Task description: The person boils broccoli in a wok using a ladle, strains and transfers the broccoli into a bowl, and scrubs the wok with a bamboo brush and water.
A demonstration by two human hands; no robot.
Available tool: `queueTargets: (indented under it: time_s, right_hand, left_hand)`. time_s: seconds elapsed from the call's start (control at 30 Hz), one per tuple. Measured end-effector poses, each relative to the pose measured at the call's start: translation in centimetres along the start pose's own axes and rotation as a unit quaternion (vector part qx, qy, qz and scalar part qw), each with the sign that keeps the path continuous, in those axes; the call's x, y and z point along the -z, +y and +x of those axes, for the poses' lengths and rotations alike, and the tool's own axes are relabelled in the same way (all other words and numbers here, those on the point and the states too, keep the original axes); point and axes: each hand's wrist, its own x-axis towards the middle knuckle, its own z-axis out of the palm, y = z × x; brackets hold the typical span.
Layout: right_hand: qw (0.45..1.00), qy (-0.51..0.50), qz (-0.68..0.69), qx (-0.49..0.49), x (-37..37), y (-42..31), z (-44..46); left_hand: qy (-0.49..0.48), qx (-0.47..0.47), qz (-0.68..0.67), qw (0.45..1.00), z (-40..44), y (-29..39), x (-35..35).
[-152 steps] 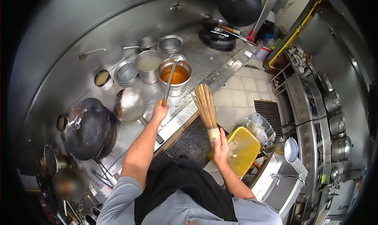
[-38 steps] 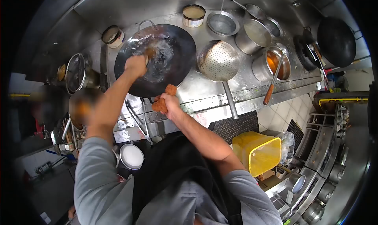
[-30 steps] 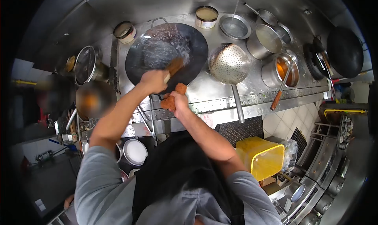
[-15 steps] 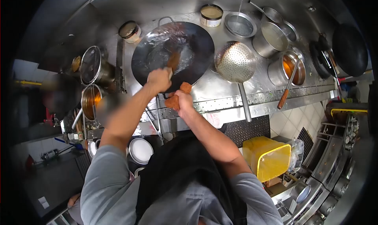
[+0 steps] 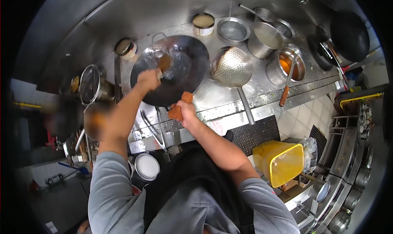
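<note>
My left hand (image 5: pixel 149 80) is closed around a brown brush (image 5: pixel 164 63) and reaches over the left part of a large dark wok (image 5: pixel 186 76). The brush's bristle end touches the wok's wet inner surface, where shiny liquid shows. At the wok's near rim, my right hand (image 5: pixel 189 112) is closed on a folded reddish-brown cloth (image 5: pixel 176 113). The cloth lies against the rim; whether a handle is under it is hidden. A loop handle (image 5: pixel 159 36) stands at the wok's far side.
Right of the wok lies a perforated strainer (image 5: pixel 232 68), its handle over the counter edge. A pot with a ladle (image 5: pixel 282 76), a metal bowl (image 5: pixel 233 30) and a tin (image 5: pixel 203 24) stand behind. Tongs (image 5: pixel 150 125) lie at the front. A yellow bin (image 5: pixel 282 162) is on the floor.
The whole view has shifted. Inside the wok, my left hand has moved the brush toward the far left. The wok's near rim has risen slightly with my right hand still at it.
</note>
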Motion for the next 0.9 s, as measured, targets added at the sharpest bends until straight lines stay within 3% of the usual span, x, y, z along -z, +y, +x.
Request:
queueTargets:
  time_s: [0.13,0.2,0.4,0.5,0.77,0.9]
  right_hand:
    - [0.998,-0.041,0.034,-0.028,1.3,-1.4,-3.5]
    - [0.995,-0.056,0.041,-0.075,1.8,-2.0,-7.8]
    - [0.963,-0.046,0.163,-0.212,0.2,-6.0,-16.2]
    - [0.943,-0.103,0.221,-0.227,0.2,-5.8,-16.2]
    - [0.887,-0.207,0.288,-0.295,2.6,-5.4,-16.6]
    - [0.853,-0.255,0.3,-0.344,4.0,-4.7,-16.2]
  left_hand:
    - [-0.096,-0.13,-0.069,0.985,-5.7,-0.7,4.4]
    - [-0.16,-0.129,-0.018,0.979,-9.8,-0.8,10.5]
    - [-0.069,-0.099,0.148,0.982,-19.0,2.4,22.0]
    - [-0.026,-0.088,0.204,0.975,-20.3,5.1,24.9]
    - [0.083,-0.118,0.249,0.958,-22.0,10.0,26.5]
    - [0.116,-0.105,0.205,0.966,-23.8,10.0,25.8]
